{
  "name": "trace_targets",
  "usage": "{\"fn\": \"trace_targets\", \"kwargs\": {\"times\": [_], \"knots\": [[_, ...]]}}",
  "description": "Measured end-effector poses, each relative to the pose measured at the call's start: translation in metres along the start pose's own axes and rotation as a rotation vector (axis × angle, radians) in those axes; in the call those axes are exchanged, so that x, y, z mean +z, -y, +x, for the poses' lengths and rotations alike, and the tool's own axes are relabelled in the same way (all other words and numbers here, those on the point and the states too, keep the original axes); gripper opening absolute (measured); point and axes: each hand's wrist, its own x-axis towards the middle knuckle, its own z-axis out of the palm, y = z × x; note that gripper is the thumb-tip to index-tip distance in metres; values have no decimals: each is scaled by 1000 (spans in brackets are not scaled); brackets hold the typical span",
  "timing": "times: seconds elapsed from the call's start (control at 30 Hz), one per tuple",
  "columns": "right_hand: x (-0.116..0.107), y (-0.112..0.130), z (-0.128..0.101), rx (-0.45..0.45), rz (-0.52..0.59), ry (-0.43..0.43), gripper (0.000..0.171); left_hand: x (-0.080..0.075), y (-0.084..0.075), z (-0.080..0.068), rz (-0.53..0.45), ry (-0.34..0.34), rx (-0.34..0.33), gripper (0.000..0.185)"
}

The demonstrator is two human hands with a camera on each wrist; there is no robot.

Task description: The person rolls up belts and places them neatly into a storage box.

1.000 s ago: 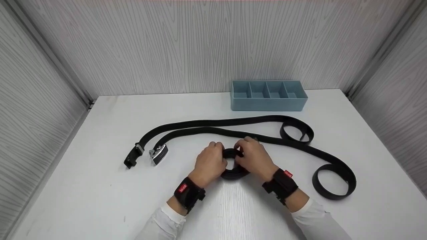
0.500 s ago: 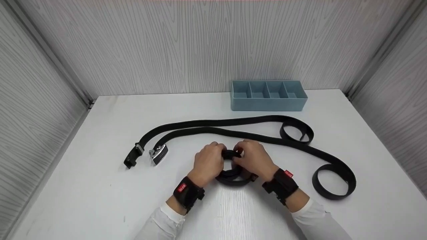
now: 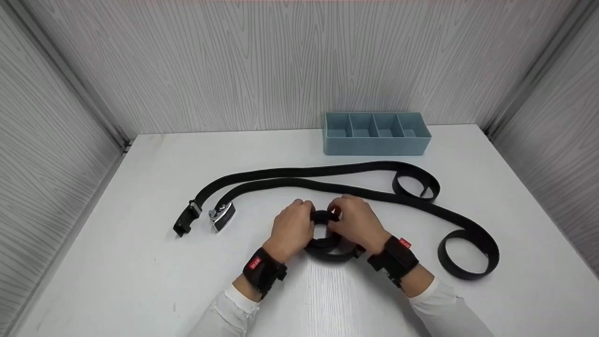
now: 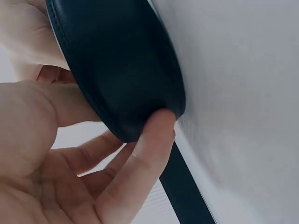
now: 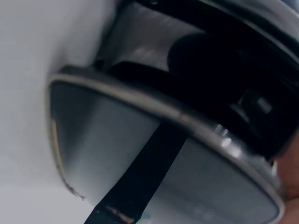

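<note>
A black belt [image 3: 324,243] is rolled into a coil near the middle of the white table, standing on its edge. My left hand [image 3: 291,230] pinches the coil's left side. In the left wrist view a finger and thumb hold the smooth, stitched strap [image 4: 121,65]. On the coil's far right side, my right hand [image 3: 358,223] pinches the strap, its thumb toward the ring's inside. A looser outer turn bows out on the near side. The belt's metal-framed plate buckle [image 5: 112,121] fills the right wrist view; from the head it is mostly hidden beside my right wrist.
Two more black belts lie stretched behind my hands, the far belt [image 3: 299,172] and the nearer belt [image 3: 290,182]. Their buckles, including a silver-edged buckle [image 3: 223,216], lie left; both tails curl at right. A blue four-section box [image 3: 376,146] stands against the back wall.
The coil has tightened into a smaller ring between my fingers, with a loose outer turn and the buckle end now showing on the near side. My hands have barely shifted.
</note>
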Motion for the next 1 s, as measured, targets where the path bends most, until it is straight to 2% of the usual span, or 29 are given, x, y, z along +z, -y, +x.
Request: {"fn": "trace_targets", "kwargs": {"times": [0.2,0.47,0.73,1.0], "knots": [[1,-1,1,-1,17,9,17,0,0,1,-21,8,3,14],[0,-3,0,13,0,14,23,-1,-1,1,-39,59,-52,19],[0,-3,0,-1,-16,0,21,0,0,0,-41,26,0,17],[0,-2,0,-3,9,14,16,1,-1,1,-44,25,-4,18]]}}
